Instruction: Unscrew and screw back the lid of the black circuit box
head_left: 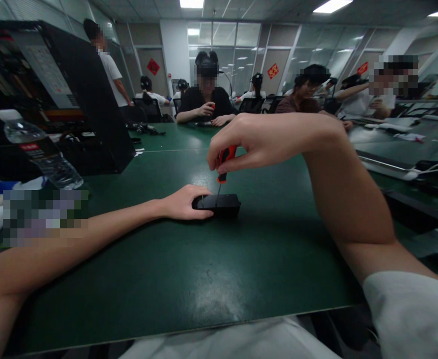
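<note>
A small black box (222, 203) lies flat on the green mat (189, 269) in the middle of the table. My left hand (184, 202) grips its left end, fingers wrapped round it. My right hand (258, 142) hovers above, pinched on the red and black handle of a small screwdriver (223, 167). The screwdriver stands upright with its thin shaft reaching down to the box's top face.
A plastic water bottle (43, 154) lies at the left beside a black case (91, 99). Several other people sit at the far side of the table and at the right. Cables and a flat device (390, 167) lie at the right edge.
</note>
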